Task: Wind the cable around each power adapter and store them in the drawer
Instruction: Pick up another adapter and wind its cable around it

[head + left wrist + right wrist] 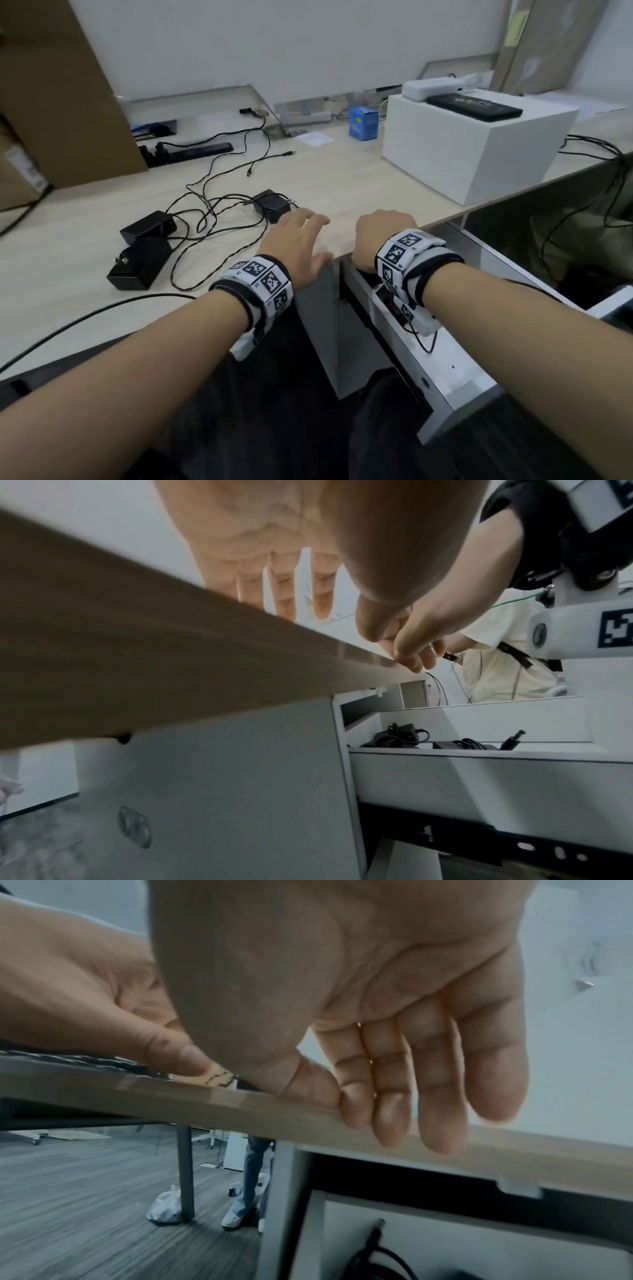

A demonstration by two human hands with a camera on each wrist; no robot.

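Head view: your hands at the desk's near edge, above the open drawer.
Your left hand (297, 244) lies spread and your right hand (379, 236) hangs relaxed, both holding nothing; three unwound power adapters (148, 226) sit tangled in cables (205, 219) near the desk's (359, 185) near edge, two wound ones (397, 738) in the drawer (479, 777).

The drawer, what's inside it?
The open drawer holds two black adapters with their cables wound up, and a plug tip pokes up. The drawer's front wall hides its floor, so anything lying lower can't be seen.
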